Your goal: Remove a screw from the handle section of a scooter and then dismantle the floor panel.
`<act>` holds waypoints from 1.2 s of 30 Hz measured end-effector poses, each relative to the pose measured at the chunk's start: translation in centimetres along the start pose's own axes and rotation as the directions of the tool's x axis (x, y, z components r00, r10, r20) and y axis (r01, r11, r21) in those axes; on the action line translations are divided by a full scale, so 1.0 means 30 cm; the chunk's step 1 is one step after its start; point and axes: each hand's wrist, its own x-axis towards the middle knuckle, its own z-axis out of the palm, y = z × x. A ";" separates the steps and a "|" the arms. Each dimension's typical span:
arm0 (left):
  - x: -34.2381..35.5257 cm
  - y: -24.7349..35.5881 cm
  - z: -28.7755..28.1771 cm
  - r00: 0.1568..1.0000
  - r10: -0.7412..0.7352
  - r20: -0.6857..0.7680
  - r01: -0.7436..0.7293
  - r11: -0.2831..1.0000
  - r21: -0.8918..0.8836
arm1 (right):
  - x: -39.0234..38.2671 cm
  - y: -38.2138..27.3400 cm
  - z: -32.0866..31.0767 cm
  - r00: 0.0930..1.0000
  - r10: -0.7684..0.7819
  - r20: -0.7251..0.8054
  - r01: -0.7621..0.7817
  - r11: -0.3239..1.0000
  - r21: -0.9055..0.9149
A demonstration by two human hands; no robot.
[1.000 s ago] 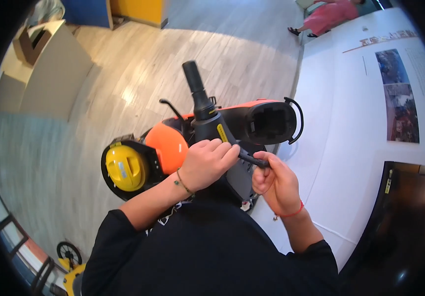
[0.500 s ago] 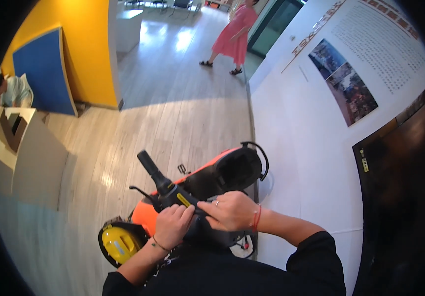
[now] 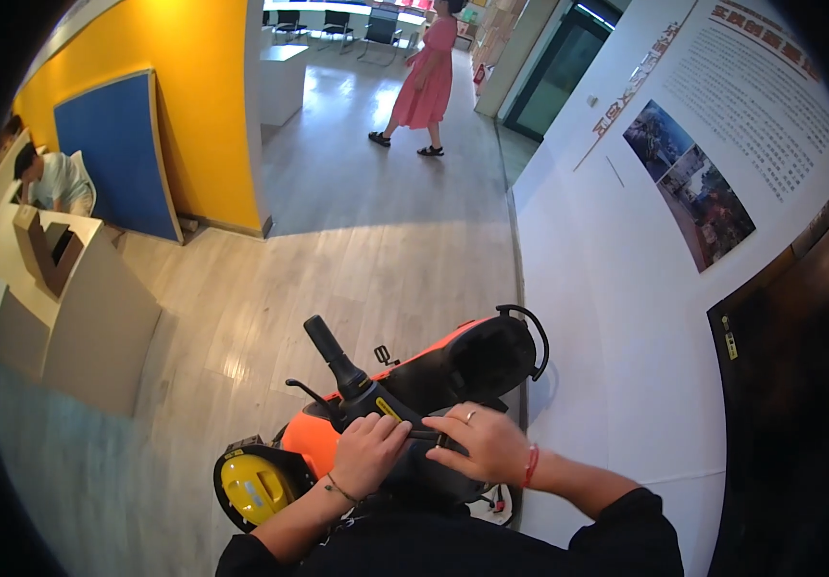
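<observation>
An orange and black electric scooter stands below me, with a yellow helmet in a black holder at its left. Its black handlebar has a yellow label and a lever. My left hand has its fingers closed over the handlebar's near part, beside the label. My right hand is just right of it, fingers curled on the black bar. The open black seat compartment lies beyond my hands.
A white wall with posters and a dark panel borders the right. At left are a curved desk, a seated person and a blue board. A person in pink walks across the floor ahead.
The view has tilted up toward the room, so the scooter sits lower. My right hand has turned over onto the bar, back upward. The person in pink has moved leftward.
</observation>
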 end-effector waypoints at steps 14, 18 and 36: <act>-0.181 0.000 -0.041 0.991 -0.113 -0.070 0.098 0.977 -0.190 | 0.115 0.018 0.002 0.973 0.222 0.069 -0.232 0.941 0.246; -0.243 -0.005 -0.034 0.976 -0.213 -0.042 0.198 0.950 -0.240 | 0.042 0.019 0.041 0.618 0.647 0.446 -0.609 0.035 0.792; -0.027 -0.008 0.003 0.986 -0.152 -0.063 0.142 0.980 -0.137 | 0.070 0.019 -0.019 0.996 -0.026 0.085 0.039 0.988 -0.152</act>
